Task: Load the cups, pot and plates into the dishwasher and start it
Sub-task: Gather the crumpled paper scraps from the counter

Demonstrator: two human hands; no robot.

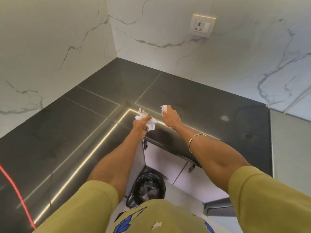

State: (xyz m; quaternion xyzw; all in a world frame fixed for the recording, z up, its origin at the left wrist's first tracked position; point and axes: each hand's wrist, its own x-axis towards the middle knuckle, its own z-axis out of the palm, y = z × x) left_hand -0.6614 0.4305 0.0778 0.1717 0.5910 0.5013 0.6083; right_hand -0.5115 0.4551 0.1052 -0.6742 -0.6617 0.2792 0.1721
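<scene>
No cups, pot, plates or dishwasher show in this view. My left hand (pixel 141 124) is closed around a wad of crumpled white paper (pixel 146 118) above the inner corner of the dark countertop (pixel 193 101). My right hand (pixel 170 117) hovers just to the right of it, its fingers pinching a smaller crumpled piece of paper (pixel 164 108). Both forearms reach forward over the counter's edge. A metal bangle (pixel 196 140) sits on my right wrist.
A bin lined with a black bag (pixel 148 187) stands on the floor below the counter edge, with white scraps inside. White marble walls meet at the corner; a socket with a switch (pixel 202 25) is on the right wall. A red cord (pixel 16 195) crosses the counter's left end.
</scene>
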